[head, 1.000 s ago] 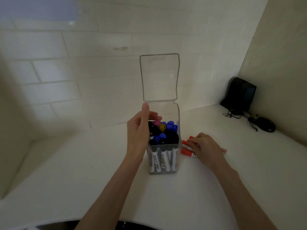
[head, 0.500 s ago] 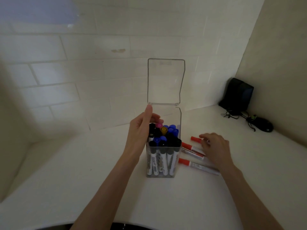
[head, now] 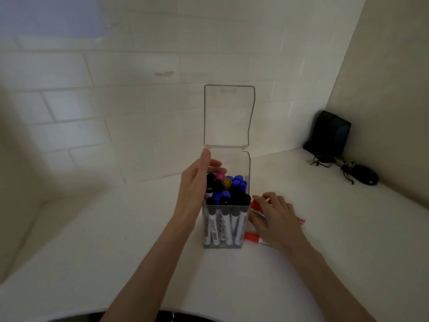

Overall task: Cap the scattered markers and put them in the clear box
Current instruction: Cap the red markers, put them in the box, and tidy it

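The clear box stands upright in the middle of the white table, its hinged lid swung up. Inside stand several capped markers with black, blue, yellow and pink caps. My left hand grips the box's left side, thumb up along the back corner and fingers curled over the rim. My right hand lies just right of the box, over red-capped markers. Its fingertips pinch one red marker at the cap. Another red marker lies on the table by the box's base. A third red marker's end shows past the hand.
A black speaker-like block and a black mouse with tangled cables sit in the right corner. A tiled wall runs close behind the box. The table's curved front edge is near my body.
My right hand has shifted left along the red markers toward the box and now pinches a red cap. My left hand has kept its hold on the box.
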`<state>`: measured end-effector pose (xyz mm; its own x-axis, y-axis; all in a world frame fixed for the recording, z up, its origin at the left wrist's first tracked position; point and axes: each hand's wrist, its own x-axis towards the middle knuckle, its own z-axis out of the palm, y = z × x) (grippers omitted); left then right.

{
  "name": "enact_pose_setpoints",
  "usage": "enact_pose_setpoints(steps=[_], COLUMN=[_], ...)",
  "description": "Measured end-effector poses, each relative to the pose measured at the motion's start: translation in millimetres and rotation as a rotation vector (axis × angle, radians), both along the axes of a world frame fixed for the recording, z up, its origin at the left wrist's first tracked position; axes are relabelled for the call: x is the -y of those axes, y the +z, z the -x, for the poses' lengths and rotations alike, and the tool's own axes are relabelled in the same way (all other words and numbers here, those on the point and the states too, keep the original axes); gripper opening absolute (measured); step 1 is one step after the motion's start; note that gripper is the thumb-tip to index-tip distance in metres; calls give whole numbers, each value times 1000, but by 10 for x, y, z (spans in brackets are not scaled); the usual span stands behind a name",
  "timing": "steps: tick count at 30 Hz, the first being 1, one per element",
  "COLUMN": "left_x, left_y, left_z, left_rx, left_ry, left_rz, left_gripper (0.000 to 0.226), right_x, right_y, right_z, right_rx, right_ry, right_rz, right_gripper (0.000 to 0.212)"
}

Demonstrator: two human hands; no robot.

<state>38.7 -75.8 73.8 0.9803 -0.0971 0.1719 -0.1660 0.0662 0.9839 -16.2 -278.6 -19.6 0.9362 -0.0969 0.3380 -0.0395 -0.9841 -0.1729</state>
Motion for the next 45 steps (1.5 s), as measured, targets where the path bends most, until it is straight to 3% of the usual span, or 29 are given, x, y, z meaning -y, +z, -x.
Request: enact_pose_setpoints(steps=[5,16,20,25,30,35,38,41,45], left_x=[-11,-46,-51,-40,-64,-228,-456,-535,-454], left_y=[-5,-4,-24,-24,-35,-231,-418,-552,-687], left_z=[3,-8,-17,-1,45,15,-20,-15,-22], left_rx=[-3,-8,-15,12,67,158,141,178,264], left_ry=[-1,-48,-46,-43,-54,-205,-435,-550,-450], left_rz=[-4,18,19,0,-8,1,-50,-137,-174], left_gripper=[58,61,56,55,59,56,87,125,117], right_x=[13,8,13,8,-75,-361,-511,-653,-825], right_y=[19,-21,44,183,460,1041,1347,1446,1272], right_z=[-9,-35,-42,-32,62,303,445,482,399], right_rx=[115,68,155,226,386,537,425,243,70], right_ry=[29,57,46,20,68,223,394,491,485], right_rz=[2,-58,-102,-271,-596,-769,-654,-405,-7], right_gripper=[85,94,74,50,26,20,22,23,50])
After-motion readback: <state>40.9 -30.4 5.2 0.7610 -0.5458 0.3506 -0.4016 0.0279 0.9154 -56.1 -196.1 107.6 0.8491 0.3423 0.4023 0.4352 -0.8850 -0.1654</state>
